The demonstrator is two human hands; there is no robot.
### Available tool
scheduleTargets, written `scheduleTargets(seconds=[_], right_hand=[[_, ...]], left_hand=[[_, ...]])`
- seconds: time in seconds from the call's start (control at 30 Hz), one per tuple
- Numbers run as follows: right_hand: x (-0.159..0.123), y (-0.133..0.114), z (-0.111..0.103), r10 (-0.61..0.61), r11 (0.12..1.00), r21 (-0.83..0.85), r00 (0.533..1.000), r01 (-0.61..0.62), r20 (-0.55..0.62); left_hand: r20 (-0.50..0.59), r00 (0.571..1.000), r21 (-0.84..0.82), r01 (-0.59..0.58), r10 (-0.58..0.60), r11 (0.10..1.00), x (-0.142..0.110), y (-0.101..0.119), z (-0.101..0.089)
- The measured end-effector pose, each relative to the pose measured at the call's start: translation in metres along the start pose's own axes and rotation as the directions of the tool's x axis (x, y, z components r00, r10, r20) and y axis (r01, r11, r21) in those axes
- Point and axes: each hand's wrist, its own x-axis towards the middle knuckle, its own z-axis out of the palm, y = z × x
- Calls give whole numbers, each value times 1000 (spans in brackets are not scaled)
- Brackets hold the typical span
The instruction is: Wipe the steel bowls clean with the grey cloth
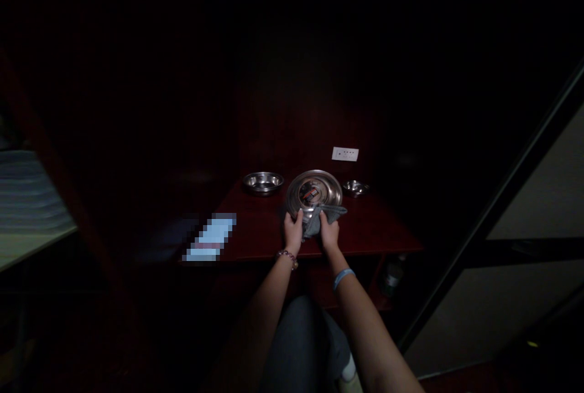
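Note:
A round steel dish [335,189] with a label at its middle is held up, tilted, above the dark red desk [255,238]. My left hand [293,230] grips its near rim, thumb on top. Beside it, my right hand [329,232] is closed on a grey cloth [312,224], which lies against the dish's near right edge. The fingers under the dish are hidden. Behind it to the left stands a wider steel basin [263,182], and to the right a small steel bowl [355,188].
A white socket plate [345,154] is on the back wall. At the desk's left lies a blurred-out bright rectangle [212,238]. A bottle-like container [392,276] stands on the lower shelf at right. Stacked clear trays [31,192] sit far left. The surroundings are very dark.

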Motion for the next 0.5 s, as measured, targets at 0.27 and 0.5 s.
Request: scheduleTargets(seconds=[0.27,0.5], right_hand=[[-1,-1,0,2,999,-33,999,-1,33],[-2,-2,0,-18,999,-27,999,20,46]], left_hand=[[68,997,-19,39,-38,999,-1,-2,2],[75,997,-7,28,-27,1000,-3,2,2]])
